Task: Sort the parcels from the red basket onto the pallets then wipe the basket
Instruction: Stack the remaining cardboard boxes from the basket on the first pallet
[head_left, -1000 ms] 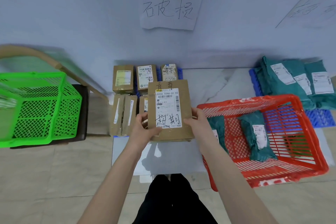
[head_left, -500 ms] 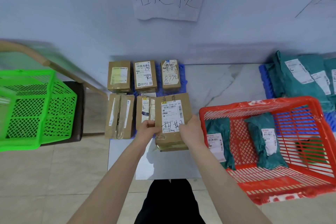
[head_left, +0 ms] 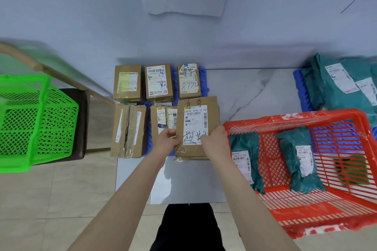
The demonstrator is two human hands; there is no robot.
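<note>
You pinch the box (head_left: pixel 195 120) by its near corners, left hand (head_left: pixel 167 140) and right hand (head_left: pixel 214 144) fingers curled round its edges, apparently squaring it on the pallet (head_left: pixel 203 73) beside the sorted boxes (head_left: pixel 159 82), just left of the basket (head_left: pixel 306 117) holding two green parcels (head_left: pixel 297 155).

A flat brown box (head_left: pixel 196 126), label up, is pinched at its near end by the left grip (head_left: pixel 166 141) and right grip (head_left: pixel 214 144), at the near right corner of a blue pallet (head_left: pixel 204 79) that carries other boxes (head_left: pixel 159 82). Just right, the red basket (head_left: pixel 285 121) holds two green bags (head_left: pixel 299 159).
</note>
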